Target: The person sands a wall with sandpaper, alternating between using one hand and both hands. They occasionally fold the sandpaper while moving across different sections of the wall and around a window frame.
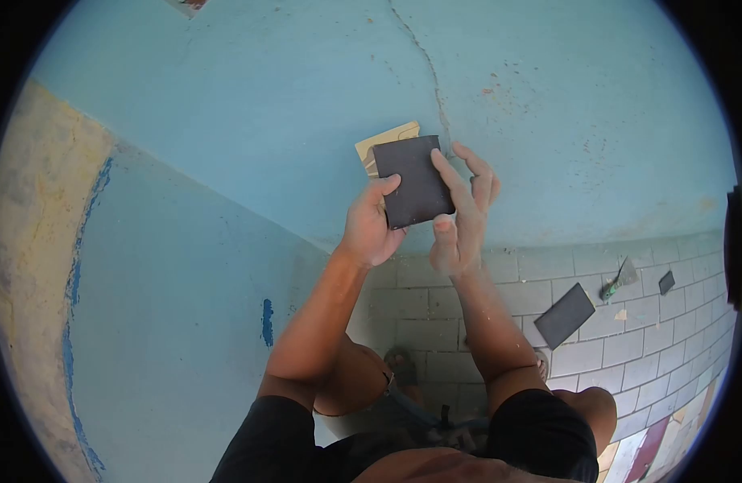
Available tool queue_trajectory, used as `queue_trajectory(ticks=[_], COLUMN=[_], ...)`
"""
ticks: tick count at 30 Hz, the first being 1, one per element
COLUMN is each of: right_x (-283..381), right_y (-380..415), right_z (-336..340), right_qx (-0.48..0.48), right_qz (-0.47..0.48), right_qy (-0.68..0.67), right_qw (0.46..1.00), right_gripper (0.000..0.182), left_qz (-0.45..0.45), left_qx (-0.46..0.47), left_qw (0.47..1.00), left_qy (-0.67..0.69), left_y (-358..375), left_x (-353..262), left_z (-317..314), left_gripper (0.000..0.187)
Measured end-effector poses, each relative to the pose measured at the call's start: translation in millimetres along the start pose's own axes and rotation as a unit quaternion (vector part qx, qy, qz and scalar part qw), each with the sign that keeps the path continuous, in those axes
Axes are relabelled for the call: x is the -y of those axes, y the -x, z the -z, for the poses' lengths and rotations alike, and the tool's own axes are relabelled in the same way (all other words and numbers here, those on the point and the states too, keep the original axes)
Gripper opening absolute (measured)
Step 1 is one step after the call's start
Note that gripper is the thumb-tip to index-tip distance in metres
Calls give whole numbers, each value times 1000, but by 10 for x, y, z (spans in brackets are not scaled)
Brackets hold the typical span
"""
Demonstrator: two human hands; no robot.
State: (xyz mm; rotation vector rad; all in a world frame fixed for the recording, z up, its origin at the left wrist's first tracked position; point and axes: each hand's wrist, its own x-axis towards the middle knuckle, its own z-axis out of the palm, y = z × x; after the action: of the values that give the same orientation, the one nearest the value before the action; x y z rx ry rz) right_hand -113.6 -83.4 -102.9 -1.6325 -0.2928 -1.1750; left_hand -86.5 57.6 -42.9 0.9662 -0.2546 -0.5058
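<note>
A dark sheet of sandpaper is held up in front of the blue wall. My left hand grips its left side, thumb on the dark face and the other fingers behind. A pale yellow sheet with faint markings sticks out past the upper left edge of the dark one. At the right edge is my right hand, dusty, fingers apart, with a fingertip right by the upper right corner and the thumb near the lower right corner.
A cracked light-blue wall rises ahead. On the grey paved floor lie a dark rectangular sheet, a scraper and a small dark piece. My feet are on the floor below. Another wall stands close at left.
</note>
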Motion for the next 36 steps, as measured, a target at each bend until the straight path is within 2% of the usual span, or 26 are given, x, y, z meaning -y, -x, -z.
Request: queue_trajectory(ticks=[1, 3, 5, 7, 9, 10, 11, 12, 13, 14, 15, 16, 18, 19, 20, 21, 22, 23, 25, 26, 28, 30, 32, 33, 35, 36], right_x=[44, 174, 311, 417, 536, 574, 564, 544, 567, 570, 529, 481, 335, 217, 101, -19, -100, -137, -183, -209, -288, -501, -689, -745, -824, -830], right_y=[-80, -304, -540, -818, -1197, -1427, -1640, -1835, -2011, -2133, -2196, -2265, -2326, -2290, -2298, -2289, -2265, -2222, -2138, -2103, -2019, -1982, -1950, -1969, -1920, -1923], right_z=[1, 13, 29, 66, 172, 268, 357, 451, 540, 626, 708, 792, 968, 1046, 1091, 1117, 1107, 1075, 1035, 1050, 1141, 1322, 1458, 1487, 1477, 1420], right_qx=[-26, -11, 114, 111, 71, 37, -6, -50, -81, -110, -106, -133, -176, -191, -186, -197, -213, -218, -202, -210, -158, -177, -178, -174, -194, -184], right_qz=[22, 53, 151, 192, 255, 287, 319, 348, 347, 344, 352, 320, 271, 252, 260, 206, 149, 151, 130, 137, 185, 203, 194, 196, 186, 182], right_qy=[-18, -22, 124, 124, 113, 102, 108, 113, 162, 211, 208, 230, 228, 204, 201, 188, 175, 171, 231, 233, 338, 365, 392, 397, 427, 427], right_qw=[999, 998, 974, 967, 958, 952, 942, 929, 920, 908, 906, 909, 918, 927, 926, 940, 950, 949, 943, 940, 909, 891, 881, 879, 863, 866], right_gripper=[76, 80, 86, 89, 88, 84, 77, 72, 71, 73, 73, 71, 64, 59, 59, 59, 59, 59, 54, 54, 48, 46, 51, 51, 58, 58], left_qz=[-16, -67, -89, -112, -248, -355, -433, -494, -500, -499, -468, -471, -478, -479, -503, -527, -519, -508, -484, -493, -441, -509, -506, -504, -501, -511], left_qx=[1, 81, 83, 88, -6, -67, -162, -254, -256, -364, -456, -464, -509, -518, -508, -493, -437, -377, -273, -270, -306, -461, -532, -532, -546, -503], left_qw=[1000, 994, 992, 989, 967, 918, 841, 737, 735, 591, 416, 416, 317, 318, 345, 370, 378, 382, 318, 317, 364, 404, 462, 467, 425, 402], left_qy=[-2, 13, 30, 49, -53, -165, -280, -384, -379, -519, -632, -625, -642, -633, -608, -585, -630, -673, -768, -763, -761, -604, -498, -495, -520, -569], left_y=[44, 115, 170, 180, 154, 130, 122, 101, 67, 24, -41, -181, -516, -640, -782, -924, -986, -968, -968, -951, -858, -904, -845, -885, -929, -976], left_x=[-80, -207, -294, -387, -530, -619, -722, -825, -953, -1082, -1186, -1279, -1338, -1267, -1167, -1059, -802, -461, 79, 50, -217, -769, -1262, -1230, -1107, -811], left_z=[-8, -89, -252, -288, -164, -85, -70, -53, -12, 47, 96, 120, 146, 148, 145, 145, 110, 111, 320, 291, 242, 116, 118, 119, 161, 182], left_gripper=[57, 56, 57, 58, 60, 62, 63, 65, 65, 69, 73, 73, 76, 76, 78, 80, 83, 86, 91, 91, 87, 82, 80, 80, 81, 80])
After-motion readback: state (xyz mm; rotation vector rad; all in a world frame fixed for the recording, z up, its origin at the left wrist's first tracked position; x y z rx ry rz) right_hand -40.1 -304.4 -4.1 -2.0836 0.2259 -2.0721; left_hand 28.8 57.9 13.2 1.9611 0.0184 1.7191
